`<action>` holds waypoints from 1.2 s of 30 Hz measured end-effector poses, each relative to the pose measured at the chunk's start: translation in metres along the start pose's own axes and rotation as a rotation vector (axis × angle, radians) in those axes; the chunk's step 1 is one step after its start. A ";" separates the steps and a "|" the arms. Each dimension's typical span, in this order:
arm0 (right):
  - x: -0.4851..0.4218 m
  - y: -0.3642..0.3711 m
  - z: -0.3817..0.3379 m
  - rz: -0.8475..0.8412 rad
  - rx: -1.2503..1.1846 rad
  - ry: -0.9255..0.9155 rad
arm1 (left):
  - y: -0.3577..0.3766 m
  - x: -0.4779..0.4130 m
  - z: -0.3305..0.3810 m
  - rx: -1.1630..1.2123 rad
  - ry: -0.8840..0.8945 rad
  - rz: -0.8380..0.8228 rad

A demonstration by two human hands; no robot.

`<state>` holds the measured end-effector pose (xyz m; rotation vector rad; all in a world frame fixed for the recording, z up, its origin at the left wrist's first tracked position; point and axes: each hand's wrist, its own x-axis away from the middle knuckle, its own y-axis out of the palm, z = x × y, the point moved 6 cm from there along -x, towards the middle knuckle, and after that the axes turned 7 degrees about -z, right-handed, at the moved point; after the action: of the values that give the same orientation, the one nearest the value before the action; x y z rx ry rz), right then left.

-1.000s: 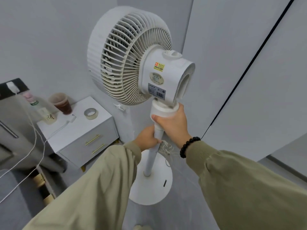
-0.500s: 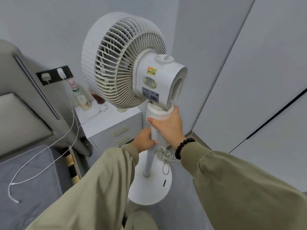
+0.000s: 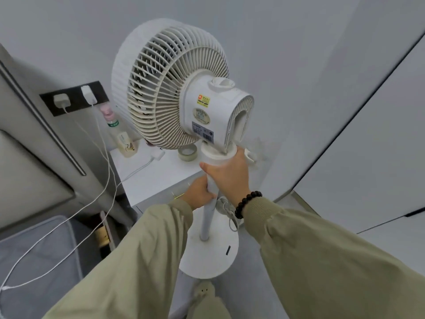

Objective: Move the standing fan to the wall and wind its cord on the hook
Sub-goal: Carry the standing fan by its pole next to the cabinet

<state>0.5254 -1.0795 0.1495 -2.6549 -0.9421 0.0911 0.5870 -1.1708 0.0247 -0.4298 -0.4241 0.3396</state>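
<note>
Fingers of both hands clenched round fan pole [image 3: 208, 217], base [image 3: 208, 256] beside nightstand [image 3: 151, 180] edge

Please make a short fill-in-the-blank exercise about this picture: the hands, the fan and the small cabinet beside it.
1. Both hands grip the ____ of the white standing fan.
2. The right hand holds it ____ the left hand.
3. A string of black beads circles the ____ wrist.
4. A roll of clear tape lies on the white ____.

Missing words: pole; above; right; bedside cabinet
</note>
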 end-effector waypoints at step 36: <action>-0.095 0.103 0.280 -0.157 0.152 -0.083 | 0.093 -0.170 -0.250 0.010 0.071 -0.096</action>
<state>0.4666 -1.1361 -0.1530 -2.4454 -1.1200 0.2282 0.5348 -1.2409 -0.2793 -0.4090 -0.3727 0.2329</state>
